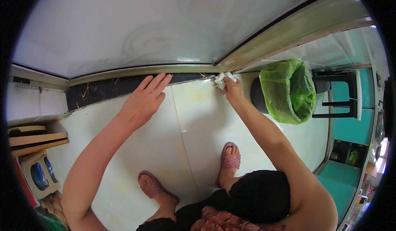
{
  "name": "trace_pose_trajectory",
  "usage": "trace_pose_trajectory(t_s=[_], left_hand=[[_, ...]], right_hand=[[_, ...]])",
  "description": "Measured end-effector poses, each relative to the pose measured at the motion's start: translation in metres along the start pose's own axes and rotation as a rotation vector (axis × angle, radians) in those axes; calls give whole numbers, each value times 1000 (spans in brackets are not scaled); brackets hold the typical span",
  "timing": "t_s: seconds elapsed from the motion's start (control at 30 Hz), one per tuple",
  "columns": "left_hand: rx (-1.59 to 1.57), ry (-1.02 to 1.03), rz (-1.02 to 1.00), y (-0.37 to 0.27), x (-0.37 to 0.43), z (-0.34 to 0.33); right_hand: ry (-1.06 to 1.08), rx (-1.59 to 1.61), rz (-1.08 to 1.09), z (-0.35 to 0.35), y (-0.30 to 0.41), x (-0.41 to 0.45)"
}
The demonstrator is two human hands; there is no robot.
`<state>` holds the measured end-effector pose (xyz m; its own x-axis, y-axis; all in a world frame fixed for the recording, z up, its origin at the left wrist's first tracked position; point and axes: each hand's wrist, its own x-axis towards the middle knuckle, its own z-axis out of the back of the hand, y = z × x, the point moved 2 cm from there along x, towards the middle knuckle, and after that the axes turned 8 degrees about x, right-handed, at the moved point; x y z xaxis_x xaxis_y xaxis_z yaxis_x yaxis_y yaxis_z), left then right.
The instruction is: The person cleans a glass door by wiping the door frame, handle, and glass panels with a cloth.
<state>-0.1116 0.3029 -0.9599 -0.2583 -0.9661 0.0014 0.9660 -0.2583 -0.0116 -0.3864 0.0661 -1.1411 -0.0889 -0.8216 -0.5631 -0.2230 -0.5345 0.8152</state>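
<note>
A crumpled white tissue or cloth (223,80) is gripped in my right hand (232,88), low down at the corner of the door frame, by the end of the dark stone threshold strip (105,90). My left hand (144,102) is raised in front of the strip, palm down, its fingers a little apart and nothing in them. Beyond both hands stands a glossy white panel (148,30) in a metal frame. Whether my left fingertips touch the strip, I cannot tell.
A bin with a green plastic liner (287,92) stands right of my right arm, beside a black-legged stool (359,95). Turquoise cabinets (338,175) line the right side. Boards (40,139) and a beige plastic item (40,175) are at the left. My slippered feet are on the tiled floor (148,150).
</note>
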Motion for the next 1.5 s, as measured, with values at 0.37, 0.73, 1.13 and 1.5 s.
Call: trace_pose_trajectory(t_s=[0.37, 0.73, 1.13, 1.5], left_hand=[[-183, -150, 273, -35, -79, 2], [-521, -418, 498, -7, -112, -26], [-694, -574, 600, 12, -122, -48], [-721, -611, 617, 13, -135, -64]], right_hand=[[-94, 33, -306, -13, -13, 32], [-201, 209, -123, -26, -12, 17], [57, -104, -11, -91, 8, -106], [-188, -81, 81, -139, -9, -122]])
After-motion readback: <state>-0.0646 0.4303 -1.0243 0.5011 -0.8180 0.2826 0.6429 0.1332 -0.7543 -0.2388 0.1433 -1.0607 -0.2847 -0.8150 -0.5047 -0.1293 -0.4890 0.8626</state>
